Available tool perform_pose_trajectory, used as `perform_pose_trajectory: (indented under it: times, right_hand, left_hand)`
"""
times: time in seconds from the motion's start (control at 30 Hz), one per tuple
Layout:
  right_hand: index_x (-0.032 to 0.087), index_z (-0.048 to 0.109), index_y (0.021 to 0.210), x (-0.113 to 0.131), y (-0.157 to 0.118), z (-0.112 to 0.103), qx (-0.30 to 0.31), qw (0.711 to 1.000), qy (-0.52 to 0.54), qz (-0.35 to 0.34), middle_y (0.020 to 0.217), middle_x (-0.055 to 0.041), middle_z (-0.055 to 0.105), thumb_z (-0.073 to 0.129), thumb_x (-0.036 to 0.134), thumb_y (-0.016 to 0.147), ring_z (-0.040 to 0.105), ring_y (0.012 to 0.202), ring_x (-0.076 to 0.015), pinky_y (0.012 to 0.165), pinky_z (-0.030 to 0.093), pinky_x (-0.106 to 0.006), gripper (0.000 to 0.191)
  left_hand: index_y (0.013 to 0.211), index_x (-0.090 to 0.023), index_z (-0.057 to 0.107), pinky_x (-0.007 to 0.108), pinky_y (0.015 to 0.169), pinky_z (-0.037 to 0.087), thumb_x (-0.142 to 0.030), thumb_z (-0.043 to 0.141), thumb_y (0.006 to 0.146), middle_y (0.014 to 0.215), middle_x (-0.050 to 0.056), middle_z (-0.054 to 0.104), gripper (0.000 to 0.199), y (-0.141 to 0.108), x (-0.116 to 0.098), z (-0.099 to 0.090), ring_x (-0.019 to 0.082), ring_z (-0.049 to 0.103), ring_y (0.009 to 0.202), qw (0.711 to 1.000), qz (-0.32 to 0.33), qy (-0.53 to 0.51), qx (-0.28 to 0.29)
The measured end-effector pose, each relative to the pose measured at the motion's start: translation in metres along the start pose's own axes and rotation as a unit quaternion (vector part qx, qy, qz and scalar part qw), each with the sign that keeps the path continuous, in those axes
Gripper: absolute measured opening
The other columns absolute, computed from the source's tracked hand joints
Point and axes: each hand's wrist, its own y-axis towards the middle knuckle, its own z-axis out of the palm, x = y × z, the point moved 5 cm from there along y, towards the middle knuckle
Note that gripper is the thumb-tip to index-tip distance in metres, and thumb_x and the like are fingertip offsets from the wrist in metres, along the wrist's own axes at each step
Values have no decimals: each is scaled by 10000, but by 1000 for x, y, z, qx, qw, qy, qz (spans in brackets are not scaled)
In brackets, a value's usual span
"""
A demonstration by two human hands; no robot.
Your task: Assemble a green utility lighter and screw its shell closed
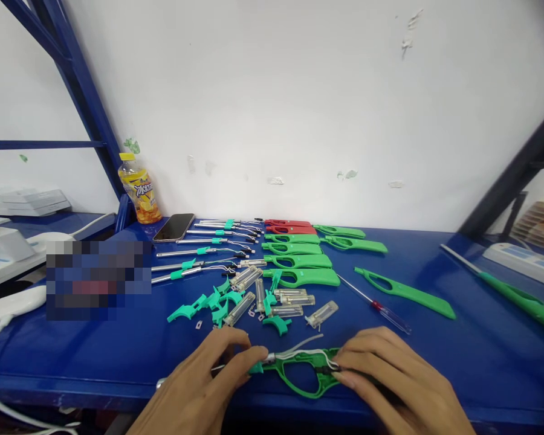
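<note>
At the table's front edge lies a green lighter handle shell, its hollow side up. My left hand is closed on a metal lighter tube with a teal clip, at the shell's narrow end. White wires run from the tube along the shell towards my right hand. Its thumb and fingers pinch a black igniter part over the shell's wider end, which the hand mostly hides. Just beyond are teal triggers and clear fuel tanks in a loose pile.
Metal tubes with wires lie in a row, beside green shells and red shells. A screwdriver, another green shell and a long green lighter are rightward. A phone and drink bottle stand back left.
</note>
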Motion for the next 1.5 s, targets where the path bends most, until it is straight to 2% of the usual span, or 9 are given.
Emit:
perform_pose_trajectory:
  times: [0.2,0.6,0.77,0.97,1.13,1.23,1.37,1.5]
  right_hand:
    - [272,759,980,0,0,1,-3,1000,-2,2,907,15,788,594,384,1120,754,810,-145,756,637,-203,243]
    - [274,760,989,-1,-3,2,4,1000,-5,9,914,10,784,586,375,1123,751,813,-152,752,631,-223,242]
    - [276,741,1018,-1,-3,3,9,1000,-11,0,926,27,779,576,368,1131,741,823,-139,764,620,-220,221]
    - [277,723,1047,-1,-4,4,18,1000,-13,0,947,29,775,577,354,1133,735,842,-141,772,615,-234,186]
    - [282,714,1065,-1,-6,3,23,1000,-14,-3,956,32,773,562,347,1140,733,860,-141,790,607,-235,181]
    - [278,714,1071,-2,-7,5,28,1000,-15,0,970,25,772,561,331,1140,732,875,-144,804,604,-239,176]
    - [278,706,1082,-4,-8,7,28,1000,-8,1,979,23,766,558,322,1143,723,883,-145,806,597,-245,166]
    - [274,701,1088,-4,-9,7,30,1000,-8,2,985,21,762,553,312,1145,715,887,-146,814,588,-248,162]
  left_hand:
    - [1450,-296,580,202,892,609,10,366,977,1250,72,682,603,1,-4,-5,143,753,1041,1000,2,22,-20]
    - [1435,-384,622,343,1059,596,-12,466,873,1240,-3,765,692,4,-4,-4,214,741,1144,996,-4,76,-44]
    - [1447,-406,616,341,993,613,-25,434,901,1246,-17,757,690,5,-4,-4,216,732,1127,997,-1,67,-36]
    - [1465,-348,597,344,957,626,-83,453,947,1257,41,729,598,6,-1,-3,218,734,1086,997,9,80,-7]
    - [1443,-309,609,328,932,645,-61,424,944,1223,60,725,587,12,-4,-5,202,750,1044,996,28,84,-3]
    - [1419,-304,627,289,900,647,-18,399,907,1217,61,716,629,13,-4,-5,183,754,1030,997,31,77,-9]
    - [1466,-336,599,348,1002,621,21,367,868,1232,56,696,734,8,2,-1,182,744,1072,997,37,63,-27]
    - [1481,-355,588,259,926,619,49,350,874,1232,54,684,767,7,4,0,163,734,1084,997,40,56,-20]
